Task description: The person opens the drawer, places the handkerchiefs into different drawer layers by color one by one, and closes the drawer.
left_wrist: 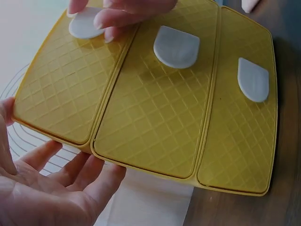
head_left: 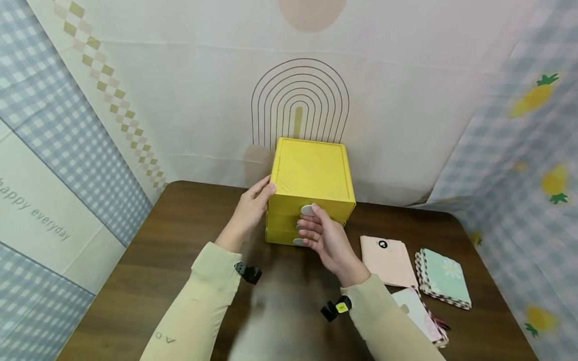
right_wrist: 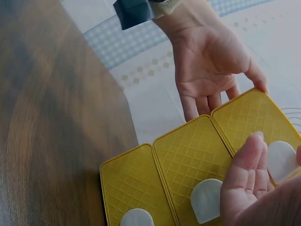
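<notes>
A yellow box of three stacked drawers [head_left: 313,170] stands against the back wall, its diamond-patterned fronts shown in both wrist views. Each front carries a rounded white handle [left_wrist: 177,47]. My left hand [head_left: 247,213] holds the box's left side, thumb at the top corner and fingers along the side wall. At the top drawer, my right hand [head_left: 331,240] has the thumb and fingers about its white handle [right_wrist: 281,161], the other fingers lying below. All three drawers look closed.
Right of the box lie a folded pink cloth [head_left: 388,260], a folded mint cloth with a daisy [head_left: 444,276] and a white-and-pink cloth [head_left: 417,311], all on the brown wooden table [head_left: 149,281]. Printed fabric [head_left: 189,100] hangs close behind and at both sides.
</notes>
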### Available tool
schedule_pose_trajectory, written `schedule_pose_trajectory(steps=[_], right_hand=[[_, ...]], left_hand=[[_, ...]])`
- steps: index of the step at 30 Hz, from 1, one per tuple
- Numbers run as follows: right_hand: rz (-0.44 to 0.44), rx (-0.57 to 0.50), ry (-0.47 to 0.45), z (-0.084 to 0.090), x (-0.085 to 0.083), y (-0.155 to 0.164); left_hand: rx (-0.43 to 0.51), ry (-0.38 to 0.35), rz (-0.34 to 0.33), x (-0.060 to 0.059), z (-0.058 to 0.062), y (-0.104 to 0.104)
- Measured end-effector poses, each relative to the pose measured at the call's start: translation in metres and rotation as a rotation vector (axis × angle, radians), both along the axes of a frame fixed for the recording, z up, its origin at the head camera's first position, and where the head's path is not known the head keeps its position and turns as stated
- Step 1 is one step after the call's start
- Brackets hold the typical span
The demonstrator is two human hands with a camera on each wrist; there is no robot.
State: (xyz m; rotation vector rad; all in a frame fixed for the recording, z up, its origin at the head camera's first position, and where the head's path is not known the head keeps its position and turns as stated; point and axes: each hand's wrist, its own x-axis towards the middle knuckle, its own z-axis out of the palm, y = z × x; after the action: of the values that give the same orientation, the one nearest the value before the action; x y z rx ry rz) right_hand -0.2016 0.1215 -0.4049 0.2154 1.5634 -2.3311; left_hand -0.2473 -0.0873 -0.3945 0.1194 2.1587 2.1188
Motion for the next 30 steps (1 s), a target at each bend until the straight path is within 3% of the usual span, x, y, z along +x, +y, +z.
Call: schedule_pose_trajectory(steps=[6, 10, 19, 30], right_hand=[[-0.031, -0.008, -0.011, -0.001, -0.003, 0.0], [-0.048, 0.019, 0.01, -0.003, -0.003, 0.0], [-0.093, 0.126, 0.034, -0.002, 0.0, -0.001], [-0.053, 0.176, 0.017, -0.001, 0.017, 0.003]], left_hand=[[0.116, -0.102, 0.018, -0.004, 0.004, -0.001], [0.151, -0.109, 0.004, -0.005, 0.006, -0.002], [0.141, -0.106, -0.021, -0.005, 0.01, -0.002], [0.126, -0.107, -0.031, -0.001, 0.011, -0.002]])
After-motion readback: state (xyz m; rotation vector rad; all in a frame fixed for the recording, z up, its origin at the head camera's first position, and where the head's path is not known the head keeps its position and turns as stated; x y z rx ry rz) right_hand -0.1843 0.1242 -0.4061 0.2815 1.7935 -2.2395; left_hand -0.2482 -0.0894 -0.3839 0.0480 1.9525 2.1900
